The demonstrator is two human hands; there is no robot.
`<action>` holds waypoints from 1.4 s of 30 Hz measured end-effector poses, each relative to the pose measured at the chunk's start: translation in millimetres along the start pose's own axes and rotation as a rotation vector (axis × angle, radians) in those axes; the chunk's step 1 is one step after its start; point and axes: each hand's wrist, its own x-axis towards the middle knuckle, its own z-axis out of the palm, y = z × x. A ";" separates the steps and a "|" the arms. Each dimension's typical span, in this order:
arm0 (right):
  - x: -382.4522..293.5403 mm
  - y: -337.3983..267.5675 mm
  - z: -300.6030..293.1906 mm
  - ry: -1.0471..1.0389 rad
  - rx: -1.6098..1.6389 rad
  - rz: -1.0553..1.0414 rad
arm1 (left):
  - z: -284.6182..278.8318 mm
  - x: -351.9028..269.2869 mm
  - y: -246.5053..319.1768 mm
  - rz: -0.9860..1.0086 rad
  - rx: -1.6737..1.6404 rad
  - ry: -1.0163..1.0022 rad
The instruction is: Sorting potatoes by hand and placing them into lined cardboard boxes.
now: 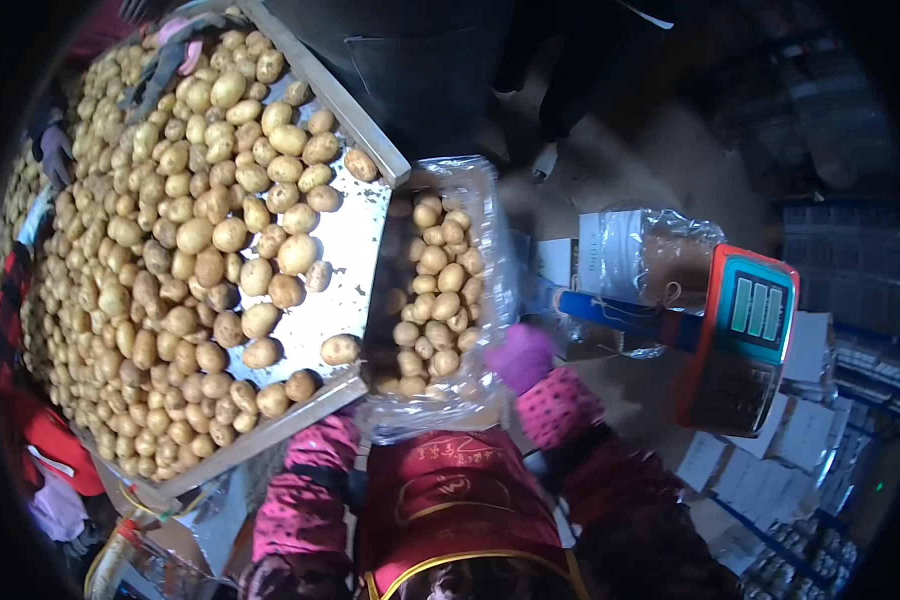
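Observation:
A box (487, 417) lined with clear plastic film (501, 277) stands right in front of me, with potatoes (445, 305) heaped inside. My right hand (521, 356), in a purple glove, is against the box's right side at the film; blur hides whether its fingers grip it. Only a sliver of my left hand (351, 409) shows, beside the box's near left corner and below the sorting table's wooden rim (270, 431). Its fingers are hidden. Many loose potatoes (195, 236) cover the metal sorting table (349, 247), whose open end meets the box.
Gloved hands of other people (157, 71) reach over the potatoes at the far left. A scale display (754, 322) on a blue post (607, 309) rises at right. Behind it sits a film-wrapped carton (611, 247); white boxes (757, 472) are stacked further right. A person in dark clothing (427, 75) stands opposite.

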 end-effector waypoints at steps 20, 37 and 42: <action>-60.5 143.9 60.8 0.600 0.702 -0.120 | 60.9 -18.8 7.8 0.060 0.362 -0.173; 34.3 123.1 67.5 0.287 0.279 -0.006 | 54.6 52.1 51.4 -0.080 0.216 0.131; 5.0 112.0 76.5 0.240 0.283 0.012 | 41.4 62.2 43.2 0.066 0.757 -0.148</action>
